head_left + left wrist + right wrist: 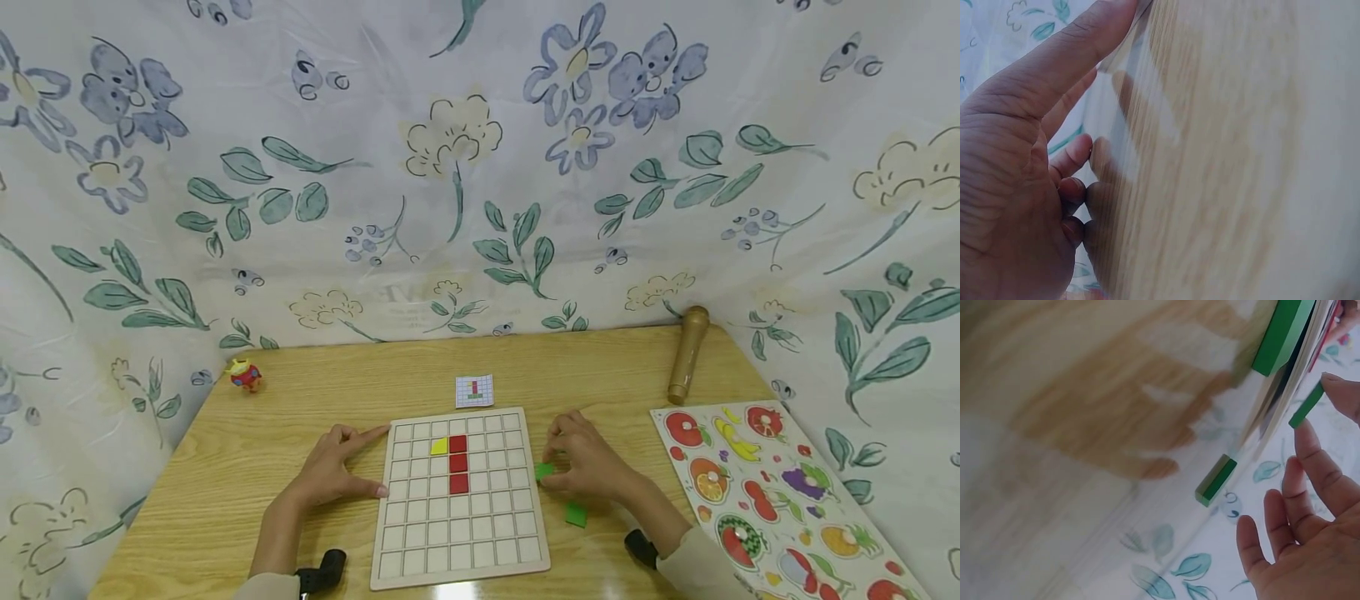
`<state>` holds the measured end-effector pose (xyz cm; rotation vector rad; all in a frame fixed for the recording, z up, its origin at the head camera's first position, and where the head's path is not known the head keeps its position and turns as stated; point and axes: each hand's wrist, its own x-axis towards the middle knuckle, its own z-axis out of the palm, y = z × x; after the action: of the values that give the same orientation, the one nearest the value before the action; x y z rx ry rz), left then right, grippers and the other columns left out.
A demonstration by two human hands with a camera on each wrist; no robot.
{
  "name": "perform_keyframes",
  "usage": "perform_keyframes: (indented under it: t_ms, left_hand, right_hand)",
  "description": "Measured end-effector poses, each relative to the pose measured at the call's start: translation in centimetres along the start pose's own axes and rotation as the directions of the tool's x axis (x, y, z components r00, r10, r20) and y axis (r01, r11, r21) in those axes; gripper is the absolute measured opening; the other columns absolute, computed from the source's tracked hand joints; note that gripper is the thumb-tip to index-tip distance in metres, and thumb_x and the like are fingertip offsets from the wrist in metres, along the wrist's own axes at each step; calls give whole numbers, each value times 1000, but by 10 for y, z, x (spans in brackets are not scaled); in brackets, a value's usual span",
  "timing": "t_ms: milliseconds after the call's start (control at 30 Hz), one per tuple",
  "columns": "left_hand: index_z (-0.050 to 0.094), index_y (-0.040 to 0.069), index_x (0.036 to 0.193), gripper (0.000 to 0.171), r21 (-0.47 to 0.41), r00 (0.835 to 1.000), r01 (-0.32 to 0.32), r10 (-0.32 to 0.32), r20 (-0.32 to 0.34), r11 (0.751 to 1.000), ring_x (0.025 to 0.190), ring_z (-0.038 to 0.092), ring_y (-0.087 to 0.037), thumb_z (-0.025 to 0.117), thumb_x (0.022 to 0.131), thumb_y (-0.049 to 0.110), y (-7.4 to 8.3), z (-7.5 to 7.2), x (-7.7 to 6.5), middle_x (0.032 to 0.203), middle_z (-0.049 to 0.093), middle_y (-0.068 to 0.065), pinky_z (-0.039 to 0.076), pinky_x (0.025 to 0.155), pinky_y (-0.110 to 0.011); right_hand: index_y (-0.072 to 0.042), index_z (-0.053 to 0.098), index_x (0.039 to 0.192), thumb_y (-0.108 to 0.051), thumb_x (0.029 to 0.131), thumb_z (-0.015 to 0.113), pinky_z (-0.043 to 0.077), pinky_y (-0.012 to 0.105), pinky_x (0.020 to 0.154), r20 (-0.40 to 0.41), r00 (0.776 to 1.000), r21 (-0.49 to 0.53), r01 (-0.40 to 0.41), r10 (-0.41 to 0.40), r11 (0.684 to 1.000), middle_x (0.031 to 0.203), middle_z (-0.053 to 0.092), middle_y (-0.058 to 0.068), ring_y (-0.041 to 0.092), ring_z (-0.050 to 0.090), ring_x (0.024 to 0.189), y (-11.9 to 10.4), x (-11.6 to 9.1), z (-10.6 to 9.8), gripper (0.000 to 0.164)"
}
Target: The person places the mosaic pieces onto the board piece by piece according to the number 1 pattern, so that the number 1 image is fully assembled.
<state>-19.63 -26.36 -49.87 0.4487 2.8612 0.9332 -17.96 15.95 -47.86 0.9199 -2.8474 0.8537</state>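
Observation:
A pale wooden grid board (480,579) lies on the table. It bears a column of three red square tiles (458,462) with a yellow cut-corner tile (439,447) left of the top one. My left hand (330,471) rests at the board's left edge, index finger and thumb stretched to it, other fingers curled. Right of the board, my right hand (588,458) pinches a green tile (1307,405) between thumb and index finger, just above the table. Another green tile (576,514) lies below that hand; a further green block (1216,480) stands past the fingers in the right wrist view.
Behind the board lies a small pattern card (475,391). A fruit puzzle board (772,467) occupies the right side, with a wooden cylinder (686,358) behind it. A small red-and-yellow toy (244,375) stands at the back left. Flowered cloth (420,275) hangs behind the table.

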Motion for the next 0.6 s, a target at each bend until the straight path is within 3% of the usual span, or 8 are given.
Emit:
perform_keyframes:
  t_ms: [600]
  left_hand:
    - [54, 26, 144, 92, 0, 1000, -4, 4, 3, 1000, 89, 30, -20, 90, 62, 50, 0, 0, -1, 96, 32, -3, 24, 73, -36]
  right_hand:
    - [-14, 73, 79, -20, 70, 88, 40, 46, 94, -8, 1000, 4, 8, -8, 1000, 100, 54, -4, 17, 45, 105, -8, 3, 3, 19]
